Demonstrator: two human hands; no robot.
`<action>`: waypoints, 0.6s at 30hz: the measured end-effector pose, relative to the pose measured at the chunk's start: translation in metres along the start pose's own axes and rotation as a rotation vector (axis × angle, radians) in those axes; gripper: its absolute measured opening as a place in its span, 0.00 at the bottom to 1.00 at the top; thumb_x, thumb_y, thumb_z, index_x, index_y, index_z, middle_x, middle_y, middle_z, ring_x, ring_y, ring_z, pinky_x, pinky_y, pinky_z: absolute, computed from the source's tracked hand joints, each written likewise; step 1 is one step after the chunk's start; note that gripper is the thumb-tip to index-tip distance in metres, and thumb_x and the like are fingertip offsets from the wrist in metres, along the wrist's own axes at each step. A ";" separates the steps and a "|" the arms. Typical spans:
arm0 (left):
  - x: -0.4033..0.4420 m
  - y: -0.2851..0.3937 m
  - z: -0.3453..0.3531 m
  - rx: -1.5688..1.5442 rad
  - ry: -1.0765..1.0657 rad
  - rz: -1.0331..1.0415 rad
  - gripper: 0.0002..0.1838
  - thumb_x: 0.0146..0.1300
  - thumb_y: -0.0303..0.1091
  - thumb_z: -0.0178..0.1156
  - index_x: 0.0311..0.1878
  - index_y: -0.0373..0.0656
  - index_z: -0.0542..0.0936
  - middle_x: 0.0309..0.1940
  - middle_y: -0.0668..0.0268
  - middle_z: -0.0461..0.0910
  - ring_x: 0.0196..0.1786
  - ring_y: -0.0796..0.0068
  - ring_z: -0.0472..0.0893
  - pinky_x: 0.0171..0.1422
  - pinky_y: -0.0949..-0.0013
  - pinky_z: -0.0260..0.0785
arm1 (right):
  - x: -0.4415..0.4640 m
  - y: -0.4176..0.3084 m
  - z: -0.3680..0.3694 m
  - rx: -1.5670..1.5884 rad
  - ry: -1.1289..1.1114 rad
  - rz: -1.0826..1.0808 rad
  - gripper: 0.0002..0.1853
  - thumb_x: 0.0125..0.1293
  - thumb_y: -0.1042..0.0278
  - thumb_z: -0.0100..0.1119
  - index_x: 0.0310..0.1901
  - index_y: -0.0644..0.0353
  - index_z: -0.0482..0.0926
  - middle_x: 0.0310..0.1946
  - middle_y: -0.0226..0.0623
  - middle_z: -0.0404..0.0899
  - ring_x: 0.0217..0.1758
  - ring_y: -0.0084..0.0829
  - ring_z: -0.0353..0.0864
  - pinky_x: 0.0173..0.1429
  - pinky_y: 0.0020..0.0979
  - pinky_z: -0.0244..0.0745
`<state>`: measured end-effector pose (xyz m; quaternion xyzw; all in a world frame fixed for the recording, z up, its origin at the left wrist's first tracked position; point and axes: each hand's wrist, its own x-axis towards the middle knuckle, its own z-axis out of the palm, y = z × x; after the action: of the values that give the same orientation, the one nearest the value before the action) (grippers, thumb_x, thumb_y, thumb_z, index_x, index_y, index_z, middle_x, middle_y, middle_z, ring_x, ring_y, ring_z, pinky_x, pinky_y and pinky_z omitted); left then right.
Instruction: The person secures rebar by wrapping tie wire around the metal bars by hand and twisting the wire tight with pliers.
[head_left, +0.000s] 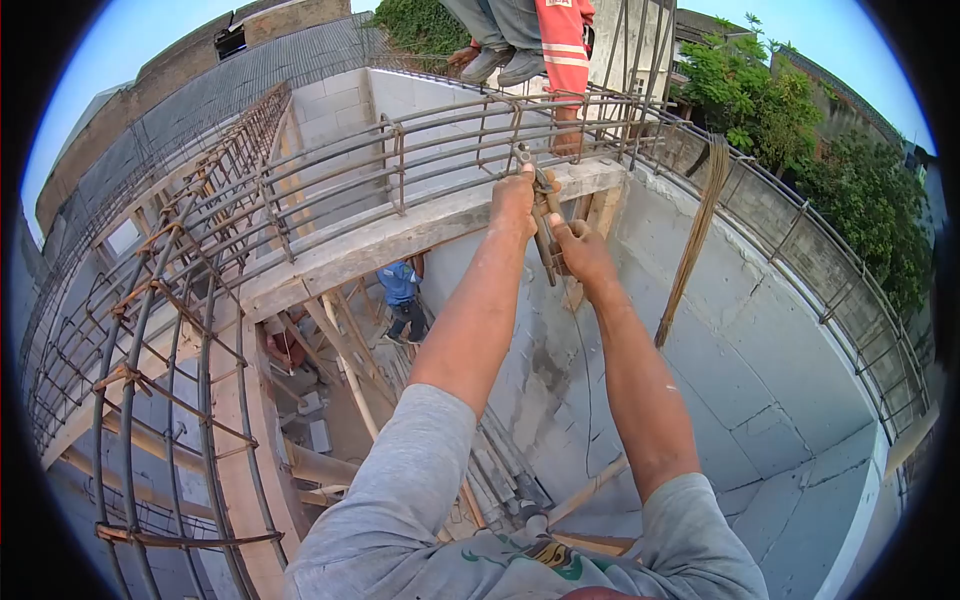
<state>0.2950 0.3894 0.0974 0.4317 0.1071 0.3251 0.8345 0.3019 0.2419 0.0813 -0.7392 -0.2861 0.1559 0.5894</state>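
My left hand [513, 205] is closed around the upper part of a rusty metal clamp-like tool [543, 240], whose long bar points downward. My right hand [583, 250] grips the same piece lower down, with the thumb up and the fingers partly hidden behind it. Both arms reach forward to the far end of a horizontal rebar cage [330, 195]. Below the bars runs a wooden formwork board [375, 235], just left of my hands. What the tool bears on cannot be made out.
A person in a red sleeve [564, 50] perches above, one hand near the bars. Below, a person in a blue shirt [400, 282] stands among timber props. Tie wire [695, 240] hangs at right by a block wall [740, 310]. More rebar [130, 390] rises at left. The floor lies far below.
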 end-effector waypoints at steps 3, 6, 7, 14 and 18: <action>-0.006 0.003 0.014 0.044 0.101 0.007 0.15 0.74 0.39 0.47 0.48 0.36 0.74 0.36 0.58 0.82 0.33 0.63 0.83 0.35 0.59 0.78 | 0.000 0.031 0.006 -0.477 0.247 -0.516 0.22 0.61 0.56 0.62 0.47 0.67 0.74 0.45 0.55 0.78 0.34 0.39 0.83 0.39 0.39 0.79; 0.004 -0.003 0.023 -0.028 0.208 -0.005 0.16 0.72 0.40 0.50 0.48 0.35 0.74 0.35 0.56 0.82 0.31 0.62 0.82 0.31 0.60 0.75 | -0.030 0.027 0.023 -0.926 0.556 -0.483 0.22 0.60 0.60 0.61 0.50 0.67 0.73 0.50 0.58 0.74 0.39 0.42 0.83 0.43 0.44 0.78; 0.012 -0.007 0.025 -0.066 0.238 -0.008 0.16 0.72 0.40 0.51 0.48 0.35 0.74 0.35 0.56 0.81 0.30 0.62 0.82 0.31 0.61 0.75 | -0.028 0.027 0.023 -0.937 0.537 -0.429 0.20 0.60 0.62 0.60 0.50 0.67 0.73 0.46 0.55 0.75 0.37 0.41 0.83 0.41 0.43 0.77; -0.017 0.008 0.005 0.039 0.161 0.103 0.16 0.67 0.46 0.58 0.44 0.41 0.75 0.33 0.64 0.81 0.31 0.71 0.81 0.34 0.64 0.77 | -0.026 -0.012 -0.044 0.352 -0.487 0.199 0.12 0.65 0.65 0.56 0.43 0.67 0.75 0.27 0.38 0.77 0.21 0.29 0.76 0.24 0.31 0.70; -0.043 -0.003 0.002 0.249 0.111 0.137 0.13 0.69 0.42 0.57 0.41 0.41 0.75 0.31 0.67 0.80 0.31 0.75 0.81 0.36 0.65 0.78 | -0.061 0.007 -0.023 0.150 -0.227 0.039 0.16 0.67 0.60 0.56 0.43 0.68 0.75 0.28 0.37 0.78 0.20 0.27 0.75 0.21 0.28 0.67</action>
<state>0.2640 0.3593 0.0921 0.5196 0.1630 0.3888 0.7431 0.2684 0.1855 0.0743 -0.6761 -0.3242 0.2709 0.6036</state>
